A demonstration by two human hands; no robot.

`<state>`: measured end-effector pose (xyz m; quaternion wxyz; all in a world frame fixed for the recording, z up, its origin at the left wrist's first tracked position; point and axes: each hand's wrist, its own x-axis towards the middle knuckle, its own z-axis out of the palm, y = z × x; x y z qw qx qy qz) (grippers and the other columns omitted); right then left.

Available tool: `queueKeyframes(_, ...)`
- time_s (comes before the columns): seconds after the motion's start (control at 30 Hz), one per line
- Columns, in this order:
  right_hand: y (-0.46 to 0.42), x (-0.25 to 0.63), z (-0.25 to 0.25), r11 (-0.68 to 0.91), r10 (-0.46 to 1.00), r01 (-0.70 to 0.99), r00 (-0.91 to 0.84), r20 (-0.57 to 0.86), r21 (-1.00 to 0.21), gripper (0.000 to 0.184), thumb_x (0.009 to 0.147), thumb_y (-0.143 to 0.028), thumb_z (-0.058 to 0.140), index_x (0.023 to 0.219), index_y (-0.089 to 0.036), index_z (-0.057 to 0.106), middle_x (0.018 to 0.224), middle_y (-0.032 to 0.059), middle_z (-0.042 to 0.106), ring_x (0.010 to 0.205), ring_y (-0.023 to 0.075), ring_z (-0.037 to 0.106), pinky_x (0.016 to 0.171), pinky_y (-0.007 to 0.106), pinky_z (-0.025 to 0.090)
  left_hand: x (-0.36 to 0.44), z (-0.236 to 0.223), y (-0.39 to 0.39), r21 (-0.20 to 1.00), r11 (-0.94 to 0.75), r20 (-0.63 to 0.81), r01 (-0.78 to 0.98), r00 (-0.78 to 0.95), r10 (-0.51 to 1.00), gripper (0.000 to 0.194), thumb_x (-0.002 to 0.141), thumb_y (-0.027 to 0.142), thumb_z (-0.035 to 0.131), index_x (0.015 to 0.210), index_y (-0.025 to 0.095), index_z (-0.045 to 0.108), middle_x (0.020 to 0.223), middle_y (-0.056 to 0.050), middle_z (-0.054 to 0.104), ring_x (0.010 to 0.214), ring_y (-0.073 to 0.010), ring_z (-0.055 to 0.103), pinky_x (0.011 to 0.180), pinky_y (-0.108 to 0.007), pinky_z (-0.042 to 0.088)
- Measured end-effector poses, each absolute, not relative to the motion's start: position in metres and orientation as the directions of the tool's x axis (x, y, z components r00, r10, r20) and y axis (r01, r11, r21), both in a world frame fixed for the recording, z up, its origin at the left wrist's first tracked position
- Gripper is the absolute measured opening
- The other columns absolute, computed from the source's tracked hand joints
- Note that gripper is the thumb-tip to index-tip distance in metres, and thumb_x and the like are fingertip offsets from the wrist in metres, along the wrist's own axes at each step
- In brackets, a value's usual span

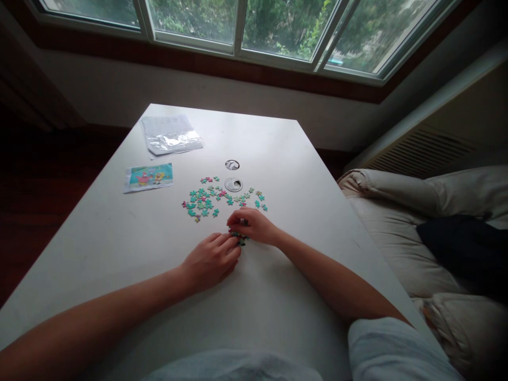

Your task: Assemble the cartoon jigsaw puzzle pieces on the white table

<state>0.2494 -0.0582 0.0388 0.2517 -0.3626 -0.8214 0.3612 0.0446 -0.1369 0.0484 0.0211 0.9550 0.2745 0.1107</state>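
Apparently, cartoon picture card left of loose puzzle pieces.

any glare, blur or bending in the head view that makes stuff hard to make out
Head view: bright glare on the clear plastic bag; jigsaw pieces small and soft, those under the fingers too dark to tell apart; window frame slants at the sides, likely wide-lens distortion; floor sinks into shadow.
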Motion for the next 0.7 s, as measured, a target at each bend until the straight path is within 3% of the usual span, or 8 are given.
queueKeyframes(0.23, -0.0558, 0.2485, 0.0356, 0.580, 0.737, 0.430, -0.639, 0.222, -0.692, 0.003, 0.088, -0.019, 0.069, 0.088, -0.020, 0.072, 0.083, 0.0029, 0.070, 0.083, 0.0171, 0.058, 0.084, 0.031, 0.045, 0.0450, 0.0476, -0.1373, 0.100, -0.850, 0.196, 0.517, 0.827, 0.526, 0.015, 0.100, 0.020, 0.046, 0.103, 0.017, 0.061, 0.115, -0.011, 0.067, 0.114, -0.0256, 0.061, 0.095, -0.041, 0.048)
queueKeyframes(0.47, -0.0525, 0.2510, 0.0378, 0.535, 0.758, 0.427, -0.623, 0.192, -0.729, 0.008, 0.089, -0.018, 0.066, 0.089, -0.020, 0.073, 0.086, 0.0032, 0.072, 0.084, 0.0170, 0.060, 0.081, 0.030, 0.046, 0.0445, 0.0476, -0.1372, 0.089, -0.852, 0.203, 0.516, 0.828, 0.523, 0.017, 0.101, 0.021, 0.045, 0.103, 0.016, 0.061, 0.119, -0.011, 0.067, 0.114, -0.0260, 0.061, 0.094, -0.042, 0.048)
queueKeyframes(0.7, -0.0517, 0.2501, 0.0344, 0.617, 0.709, 0.427, -0.666, 0.232, -0.661, 0.007, 0.090, -0.016, 0.066, 0.089, -0.020, 0.071, 0.089, 0.0044, 0.070, 0.089, 0.0189, 0.058, 0.085, 0.032, 0.044, 0.0449, 0.0480, -0.1373, 0.099, -0.852, 0.203, 0.514, 0.828, 0.523, 0.017, 0.101, 0.021, 0.045, 0.103, 0.017, 0.062, 0.116, -0.011, 0.068, 0.113, -0.0253, 0.061, 0.094, -0.041, 0.048)
